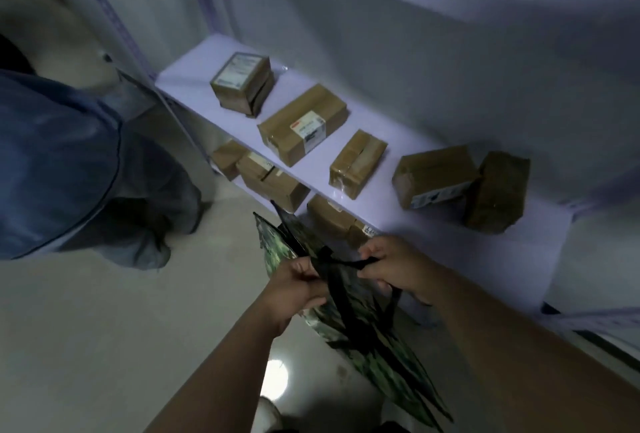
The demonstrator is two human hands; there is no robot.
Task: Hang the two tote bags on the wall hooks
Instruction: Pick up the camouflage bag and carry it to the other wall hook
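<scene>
Both hands grip one camouflage tote bag (353, 322) by its black straps (341, 268), low over the floor.

We see the left hand (298, 285) pinching the bag's top edge and the right hand (393, 268) closed round a strap; the bag hangs folded between them, its lower end cut off near the frame bottom. We cannot find a second tote or any wall hooks in view. Dim, blurry light hides box labels. White shelf (415, 225) holds five taped cardboard boxes (303, 124), more boxes (273, 180) sit on a lower level, partly hidden. Blue fabric bundle (59, 162) lies left on the pale glossy floor (121, 328). Grey wall (415, 52) behind.
</scene>
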